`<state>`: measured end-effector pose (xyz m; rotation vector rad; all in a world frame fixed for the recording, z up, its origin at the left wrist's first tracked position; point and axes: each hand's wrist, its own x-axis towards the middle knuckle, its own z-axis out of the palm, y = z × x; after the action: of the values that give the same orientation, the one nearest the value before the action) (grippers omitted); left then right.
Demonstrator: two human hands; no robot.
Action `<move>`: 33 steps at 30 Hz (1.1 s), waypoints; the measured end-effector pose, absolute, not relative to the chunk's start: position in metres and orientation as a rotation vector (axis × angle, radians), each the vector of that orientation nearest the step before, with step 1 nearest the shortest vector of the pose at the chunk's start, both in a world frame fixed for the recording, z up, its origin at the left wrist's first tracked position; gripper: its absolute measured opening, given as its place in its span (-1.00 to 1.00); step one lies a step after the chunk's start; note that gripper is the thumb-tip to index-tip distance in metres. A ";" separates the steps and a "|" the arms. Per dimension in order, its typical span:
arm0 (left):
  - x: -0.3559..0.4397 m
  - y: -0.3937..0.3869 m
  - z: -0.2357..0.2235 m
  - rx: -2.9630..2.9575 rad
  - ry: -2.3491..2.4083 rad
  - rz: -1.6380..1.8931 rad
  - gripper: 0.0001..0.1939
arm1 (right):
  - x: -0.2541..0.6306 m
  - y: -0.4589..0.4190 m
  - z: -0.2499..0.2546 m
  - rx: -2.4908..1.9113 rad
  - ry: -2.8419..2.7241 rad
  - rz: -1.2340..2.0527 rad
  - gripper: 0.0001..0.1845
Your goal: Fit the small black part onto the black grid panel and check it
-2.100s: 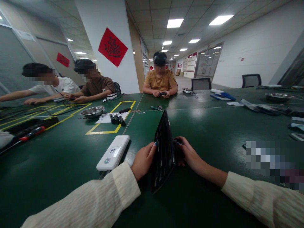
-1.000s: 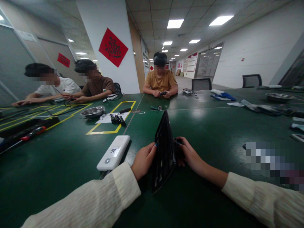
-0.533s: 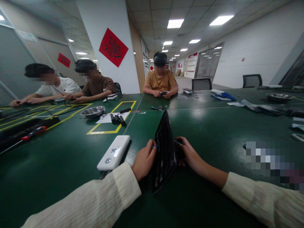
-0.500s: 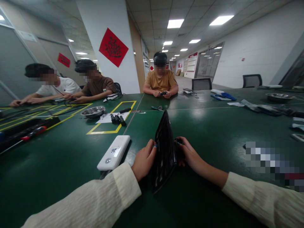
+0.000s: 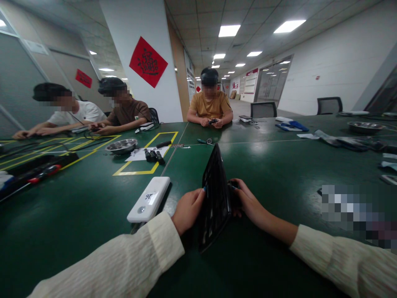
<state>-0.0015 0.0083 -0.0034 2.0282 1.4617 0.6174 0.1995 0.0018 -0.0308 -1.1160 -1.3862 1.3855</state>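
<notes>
A thin black panel (image 5: 214,203) with recessed rectangles on its left face stands on edge above the green table, tilted and seen nearly edge-on. My left hand (image 5: 187,209) is closed on its left side, the thumb against the recessed face and the other fingers partly hidden. Behind the panel, my right hand (image 5: 246,200) has its fingers curled at the back face, around or against something dark that I cannot make out. A white power bank (image 5: 149,200) marked 26 lies left of my left hand.
A metal bowl (image 5: 121,146), white paper (image 5: 136,155) and black clips (image 5: 154,156) lie ahead on the left. A screwdriver (image 5: 46,173) rests at the left. Another bowl (image 5: 366,127) and a blue cloth item (image 5: 296,126) are far right. Three people sit around the table (image 5: 263,165).
My left hand's fingers have shifted slightly lower on the panel. The panel and my right hand hold their place. Something pale and blue now shows at the far left edge.
</notes>
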 end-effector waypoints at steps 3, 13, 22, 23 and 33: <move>0.000 0.008 -0.003 2.022 1.469 0.639 -0.58 | 0.200 0.003 -0.033 -1.104 -1.393 1.382 -0.60; -0.001 0.009 -0.008 2.123 1.509 0.639 -0.67 | 0.199 0.001 -0.030 -1.111 -1.395 1.383 -0.57; -0.002 0.009 -0.007 2.070 1.501 0.641 -0.59 | 0.200 0.002 -0.030 -1.114 -1.392 1.388 -0.59; -0.002 0.009 -0.006 2.054 1.467 0.646 -0.56 | 0.200 0.002 -0.030 -1.118 -1.394 1.389 -0.59; -0.002 0.010 -0.008 2.105 1.494 0.706 -0.69 | 0.200 0.003 -0.033 -1.096 -1.392 1.394 -0.58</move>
<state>-0.0017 0.0098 -0.0080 2.1048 1.4944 0.7062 0.2002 0.0026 -0.0328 -1.0957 -1.3925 1.3936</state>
